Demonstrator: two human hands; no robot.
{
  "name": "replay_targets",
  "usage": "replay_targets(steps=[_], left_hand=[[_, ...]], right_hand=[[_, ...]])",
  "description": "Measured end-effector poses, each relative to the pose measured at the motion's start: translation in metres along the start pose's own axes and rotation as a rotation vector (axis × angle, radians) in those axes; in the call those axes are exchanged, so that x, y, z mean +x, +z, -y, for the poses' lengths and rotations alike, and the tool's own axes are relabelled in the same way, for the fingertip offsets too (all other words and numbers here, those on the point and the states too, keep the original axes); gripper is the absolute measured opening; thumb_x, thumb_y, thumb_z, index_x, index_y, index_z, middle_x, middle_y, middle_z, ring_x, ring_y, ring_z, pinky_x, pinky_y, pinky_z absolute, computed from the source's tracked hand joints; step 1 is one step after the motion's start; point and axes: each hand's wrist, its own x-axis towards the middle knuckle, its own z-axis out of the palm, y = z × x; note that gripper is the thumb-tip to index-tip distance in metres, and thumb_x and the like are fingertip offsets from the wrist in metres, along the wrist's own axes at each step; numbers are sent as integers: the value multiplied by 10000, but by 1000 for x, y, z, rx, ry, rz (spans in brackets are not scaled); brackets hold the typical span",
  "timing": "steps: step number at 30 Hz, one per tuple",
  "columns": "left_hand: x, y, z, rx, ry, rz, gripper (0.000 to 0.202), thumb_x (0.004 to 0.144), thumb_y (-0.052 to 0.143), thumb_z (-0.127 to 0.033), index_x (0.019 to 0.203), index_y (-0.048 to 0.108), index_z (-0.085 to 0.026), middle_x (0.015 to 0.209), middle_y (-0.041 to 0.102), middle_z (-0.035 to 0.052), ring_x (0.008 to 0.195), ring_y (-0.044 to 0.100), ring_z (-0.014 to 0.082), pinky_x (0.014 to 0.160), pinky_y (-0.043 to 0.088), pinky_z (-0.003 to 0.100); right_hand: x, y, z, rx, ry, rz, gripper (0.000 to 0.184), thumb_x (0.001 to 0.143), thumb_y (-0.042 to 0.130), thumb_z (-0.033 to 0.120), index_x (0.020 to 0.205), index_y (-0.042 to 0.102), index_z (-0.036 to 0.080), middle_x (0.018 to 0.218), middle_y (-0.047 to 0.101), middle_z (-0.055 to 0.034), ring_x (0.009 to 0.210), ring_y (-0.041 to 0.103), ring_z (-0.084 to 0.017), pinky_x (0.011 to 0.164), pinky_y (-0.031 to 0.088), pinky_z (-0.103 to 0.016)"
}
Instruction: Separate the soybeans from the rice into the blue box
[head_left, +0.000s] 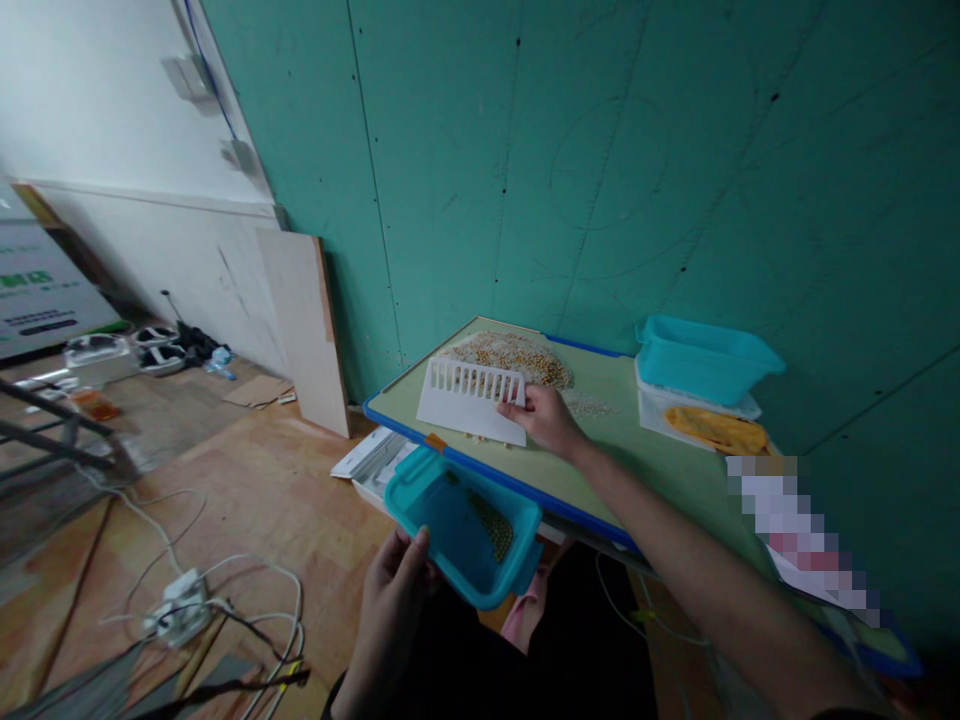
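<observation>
- Your table (600, 370) has a pale green top with blue edging and stands near a green wall (465, 150).
- A mixed pile of grains (510, 355) spreads over its far part, with paler bits beside it.
- Your right hand (551, 420) has thumb and fingers clamped on the right end of a white slotted card (469, 410), which is in front of the pile, slots uppermost.
- Your left hand (397, 580) grips the rim of a blue tub (439, 520) at the table's front edge, thumb on top; its other fingers are partly hidden. Some grains lie inside the tub.
- Towards the table's right, a second tub (697, 360) sits on a white tray, an orange item (716, 430) before it.
- Left of you, a board (307, 330) leans upright; cables and a white power strip (180, 605) lie on the brownish floor (247, 500).
- The sign (45, 290) at far left bears green characters, too blurred to read; the pack (802, 540) at right is pixelated.
</observation>
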Motion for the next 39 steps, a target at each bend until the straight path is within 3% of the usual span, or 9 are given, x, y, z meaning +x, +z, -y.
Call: replay_targets(steps=[8, 17, 24, 39], left_hand=[[-1, 1, -1, -18, -12, -2, 294, 701, 788, -396, 701, 598, -172, 575, 579, -24, 518, 529, 100, 446, 344, 188], [6, -9, 12, -9, -5, 11, 293, 744, 754, -406, 710, 572, -179, 529, 543, -51, 446, 457, 72, 428, 322, 179], [3, -8, 9, 10, 13, 7, 291, 765, 735, -402, 690, 568, -176, 521, 530, -51, 464, 465, 76, 464, 358, 185], [1, -6, 5, -6, 10, 30, 268, 765, 736, -391, 708, 592, -173, 561, 543, -39, 495, 484, 91, 484, 379, 205]], right_hand=[[-2, 1, 2, 2, 12, 0, 275, 741, 718, 353, 924, 722, 148, 808, 742, -78, 745, 686, -222, 621, 551, -317], [-4, 2, 5, 6, 25, 38, 287, 746, 701, 359, 897, 709, 116, 833, 740, -108, 749, 688, -230, 622, 547, -328], [-5, 4, 7, 53, 26, 55, 295, 741, 713, 368, 925, 712, 138, 872, 742, -97, 793, 691, -223, 676, 556, -335], [-2, -4, 3, 38, 44, 68, 330, 721, 715, 382, 906, 711, 108, 847, 738, -113, 740, 680, -224, 625, 531, -322]])
